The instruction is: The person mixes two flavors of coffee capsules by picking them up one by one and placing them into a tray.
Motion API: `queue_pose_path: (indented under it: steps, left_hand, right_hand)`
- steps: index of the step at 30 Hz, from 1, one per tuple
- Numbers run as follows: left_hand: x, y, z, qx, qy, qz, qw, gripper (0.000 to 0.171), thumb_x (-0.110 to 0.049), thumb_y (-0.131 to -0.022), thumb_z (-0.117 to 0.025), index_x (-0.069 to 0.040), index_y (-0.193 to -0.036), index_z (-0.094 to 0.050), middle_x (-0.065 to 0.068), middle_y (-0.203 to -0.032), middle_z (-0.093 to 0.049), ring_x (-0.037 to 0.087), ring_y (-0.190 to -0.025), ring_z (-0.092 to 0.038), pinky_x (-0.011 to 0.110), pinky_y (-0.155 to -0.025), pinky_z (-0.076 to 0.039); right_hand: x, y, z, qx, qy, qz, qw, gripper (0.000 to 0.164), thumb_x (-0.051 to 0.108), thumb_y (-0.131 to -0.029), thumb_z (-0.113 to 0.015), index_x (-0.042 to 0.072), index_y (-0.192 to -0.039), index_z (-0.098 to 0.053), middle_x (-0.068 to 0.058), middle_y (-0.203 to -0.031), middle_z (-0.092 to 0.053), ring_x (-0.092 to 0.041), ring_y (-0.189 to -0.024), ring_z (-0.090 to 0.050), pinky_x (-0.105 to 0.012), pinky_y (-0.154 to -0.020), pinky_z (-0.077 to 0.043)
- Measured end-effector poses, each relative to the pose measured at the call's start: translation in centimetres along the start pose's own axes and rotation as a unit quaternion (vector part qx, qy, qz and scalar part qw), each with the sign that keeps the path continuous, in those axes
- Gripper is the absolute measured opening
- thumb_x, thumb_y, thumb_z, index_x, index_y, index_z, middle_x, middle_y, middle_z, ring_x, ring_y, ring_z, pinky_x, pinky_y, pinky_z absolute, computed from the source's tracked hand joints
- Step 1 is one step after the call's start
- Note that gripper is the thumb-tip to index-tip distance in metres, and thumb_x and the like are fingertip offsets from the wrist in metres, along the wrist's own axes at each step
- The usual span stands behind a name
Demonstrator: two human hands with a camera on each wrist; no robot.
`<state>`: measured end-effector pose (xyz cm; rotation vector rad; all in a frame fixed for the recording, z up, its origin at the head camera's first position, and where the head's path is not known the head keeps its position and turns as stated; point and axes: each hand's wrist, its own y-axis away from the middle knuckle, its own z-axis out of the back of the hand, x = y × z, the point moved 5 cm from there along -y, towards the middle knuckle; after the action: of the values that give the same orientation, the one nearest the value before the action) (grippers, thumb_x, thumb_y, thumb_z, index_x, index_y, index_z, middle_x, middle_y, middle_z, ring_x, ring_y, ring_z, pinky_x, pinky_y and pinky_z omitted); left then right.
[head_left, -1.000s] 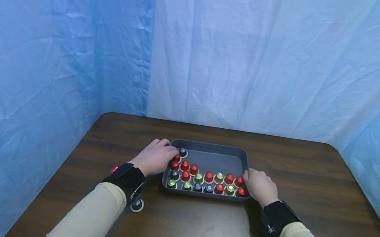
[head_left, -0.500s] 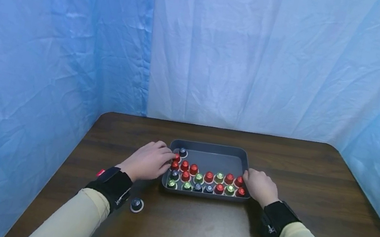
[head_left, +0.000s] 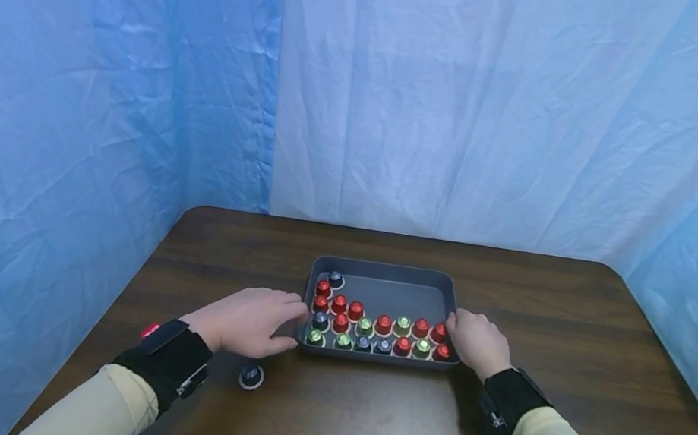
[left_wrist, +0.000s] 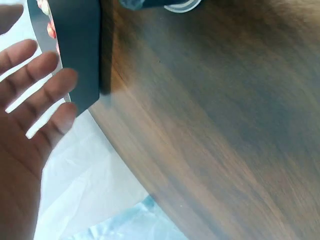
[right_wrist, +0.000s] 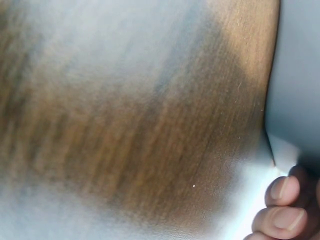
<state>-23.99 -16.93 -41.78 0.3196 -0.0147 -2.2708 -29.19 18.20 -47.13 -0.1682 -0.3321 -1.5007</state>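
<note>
A dark grey baking tray point(head_left: 405, 295) holds coffee capsules in red, green and dark blue, such as a red capsule point(head_left: 383, 324) and a green capsule point(head_left: 422, 348). My left hand point(head_left: 251, 320) is by the tray's left wall, thumb apart from the fingers, holding nothing. The left wrist view shows its fingers point(left_wrist: 50, 87) slightly bent and spread; whether they touch the tray, I cannot tell. On the table, just below that hand, a dark capsule point(head_left: 251, 376) stands by itself. My right hand point(head_left: 480, 343) grips the tray's right edge, its fingers point(right_wrist: 282, 222) curled against the wall.
Beneath the tray is a dark brown wooden table point(head_left: 369, 429). Blue-white cloth point(head_left: 443, 110) hangs behind it and along both sides. Inside the tray, capsules line the near part and left side, with bare floor at the back right.
My left hand has let go of a red capsule at the tray's left side and come back toward me and left, its fingers opening. The right hand and tray have stayed put.
</note>
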Motion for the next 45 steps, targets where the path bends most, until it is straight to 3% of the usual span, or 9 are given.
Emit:
queue_pose_path:
  steps: [3, 12, 22, 27, 32, 45]
  left_hand:
    - [-0.2, 0.7, -0.3, 0.028, 0.019, -0.001, 0.9994, 0.039, -0.043, -0.091, -0.074, -0.020, -0.121, -0.066, -0.004, -0.109, -0.067, 0.008, -0.092, -0.061, 0.037, -0.086, -0.056]
    - [0.2, 2.1, -1.6, 0.092, 0.046, 0.043, 0.9938, 0.051, -0.052, -0.082, -0.082, -0.024, -0.121, -0.063, -0.009, -0.110, -0.065, 0.007, -0.090, -0.060, 0.039, -0.085, -0.055]
    - [0.3, 2.6, -2.4, 0.141, 0.061, 0.080, 0.9850, 0.043, -0.030, -0.078, -0.089, -0.028, -0.113, -0.062, -0.013, -0.104, -0.058, 0.009, -0.082, -0.056, 0.035, -0.075, -0.051]
    - [0.3, 2.8, -2.7, 0.141, 0.060, 0.079, 0.9851, 0.026, -0.017, -0.083, -0.084, -0.025, -0.098, -0.064, -0.011, -0.092, -0.056, 0.010, -0.078, -0.055, 0.033, -0.072, -0.049]
    - [0.3, 3.0, -2.6, 0.139, 0.051, 0.073, 0.9864, 0.020, -0.014, -0.085, -0.082, -0.024, -0.087, -0.065, -0.011, -0.086, -0.054, 0.010, -0.075, -0.053, 0.032, -0.070, -0.048]
    - [0.2, 2.5, -0.2, 0.059, 0.021, 0.026, 0.9977, 0.013, -0.014, -0.089, -0.078, -0.022, -0.098, -0.072, -0.012, -0.092, -0.055, 0.007, -0.082, -0.055, 0.031, -0.078, -0.052]
  right_hand:
    - [0.0, 0.0, 0.0, 0.001, 0.001, 0.000, 1.000, 0.032, 0.026, -0.105, -0.051, 0.001, -0.098, -0.068, -0.013, -0.086, -0.069, -0.025, -0.071, -0.061, -0.042, -0.063, -0.051]
    - [0.0, 0.0, 0.0, 0.007, 0.005, -0.004, 1.000, 0.034, 0.026, -0.105, -0.050, -0.003, -0.108, -0.068, -0.018, -0.096, -0.071, -0.026, -0.075, -0.063, -0.047, -0.068, -0.055]
    - [-0.1, 0.0, -0.1, 0.005, 0.006, -0.002, 1.000, 0.033, 0.026, -0.105, -0.051, -0.001, -0.102, -0.068, -0.014, -0.088, -0.069, -0.025, -0.071, -0.061, -0.042, -0.063, -0.052]
    - [-0.1, -0.1, -0.1, 0.000, 0.006, 0.003, 1.000, 0.032, 0.026, -0.105, -0.051, 0.000, -0.099, -0.068, -0.012, -0.084, -0.068, -0.024, -0.070, -0.061, -0.041, -0.062, -0.051]
    - [-0.1, -0.1, -0.2, 0.001, 0.004, 0.003, 1.000, 0.032, 0.026, -0.105, -0.051, -0.001, -0.101, -0.068, -0.012, -0.085, -0.069, -0.025, -0.070, -0.061, -0.042, -0.064, -0.052]
    - [0.0, 0.0, -0.1, 0.006, -0.001, 0.000, 1.000, 0.032, 0.026, -0.105, -0.051, -0.001, -0.103, -0.068, -0.014, -0.088, -0.069, -0.025, -0.072, -0.061, -0.043, -0.066, -0.054]
